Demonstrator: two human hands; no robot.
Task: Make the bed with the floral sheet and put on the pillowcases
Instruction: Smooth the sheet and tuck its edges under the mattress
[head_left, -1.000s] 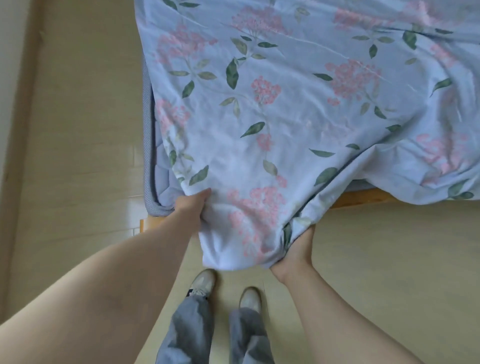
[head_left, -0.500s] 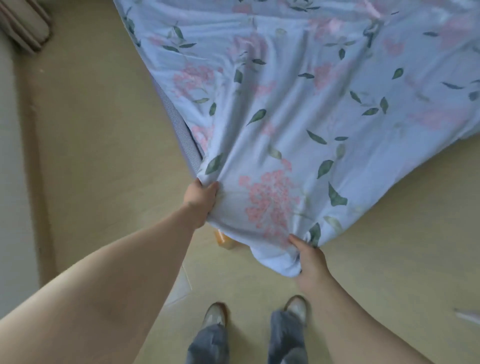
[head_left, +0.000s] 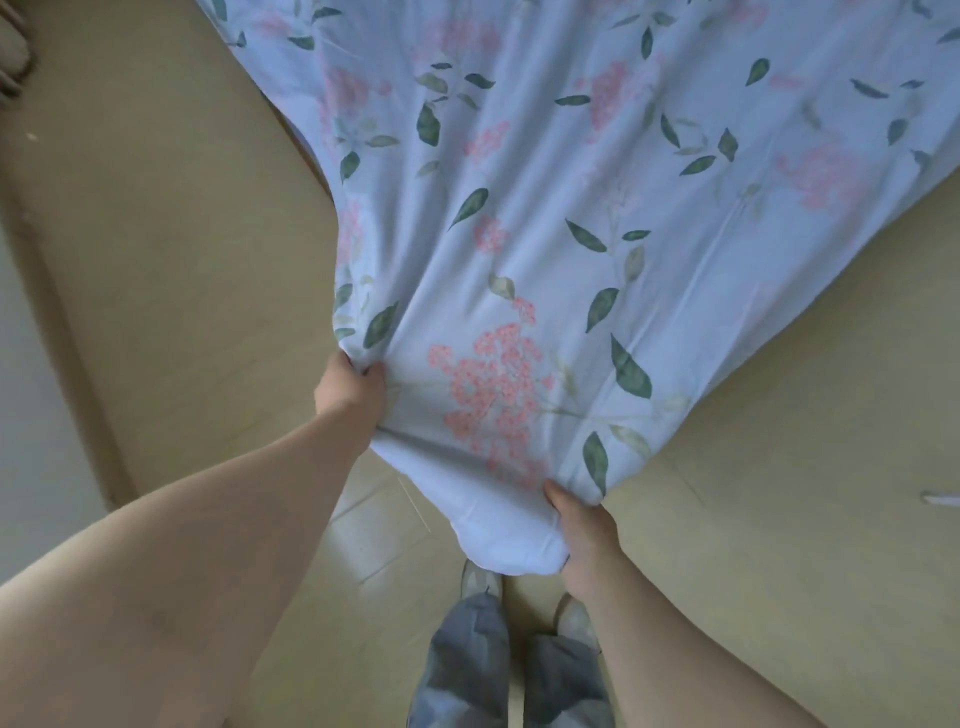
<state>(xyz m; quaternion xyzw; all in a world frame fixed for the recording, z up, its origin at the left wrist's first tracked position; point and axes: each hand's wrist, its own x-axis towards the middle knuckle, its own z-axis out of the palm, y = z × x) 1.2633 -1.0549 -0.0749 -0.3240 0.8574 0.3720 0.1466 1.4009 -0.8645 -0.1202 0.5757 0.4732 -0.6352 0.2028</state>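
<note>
One floral sheet (head_left: 571, 249), pale blue with pink blossoms and green leaves, fills the upper view and hangs stretched above the tan floor (head_left: 156, 260), narrowing to a corner near the person. Both hands are closed on that corner: the left hand (head_left: 349, 387) bunches its left edge, the right hand (head_left: 582, 525) pinches its lower edge. Grey trousers (head_left: 514, 670) and pale shoes (head_left: 480, 579) stand below.

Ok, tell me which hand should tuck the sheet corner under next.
Probably the right hand: it grips the floral sheet right at the hanging corner tip. The left hand holds the side edge higher up, better for keeping tension.
</note>
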